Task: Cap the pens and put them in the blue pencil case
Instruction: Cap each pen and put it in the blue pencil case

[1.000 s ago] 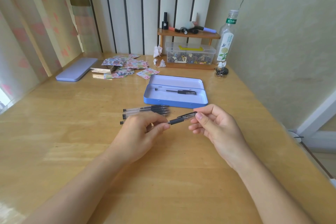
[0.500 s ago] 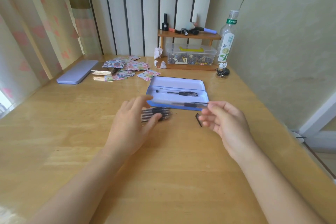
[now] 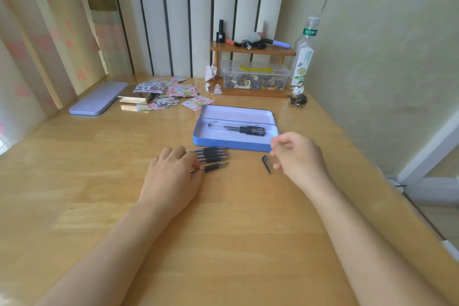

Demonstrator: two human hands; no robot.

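My left hand [image 3: 173,176] lies palm down on the wooden table [image 3: 223,243], fingers spread over the left ends of the uncapped pens [image 3: 212,156]; its fingertips touch the nearest pen [image 3: 213,167], though I cannot tell whether they have it pinched. My right hand [image 3: 295,156] hovers just above the table with the fingers loosely curled and nothing in them. A black pen cap [image 3: 266,163] lies on the wood just left of that hand, apart from the pens. The blue pencil case [image 3: 233,143] sits open just beyond both hands, its near wall close to the pen tips, with capped pens [image 3: 246,129] lying inside. The near half of the table is bare wood, and its right edge runs close past my right forearm. The case lid [image 3: 98,98] lies far left, beside scattered stickers [image 3: 171,93].
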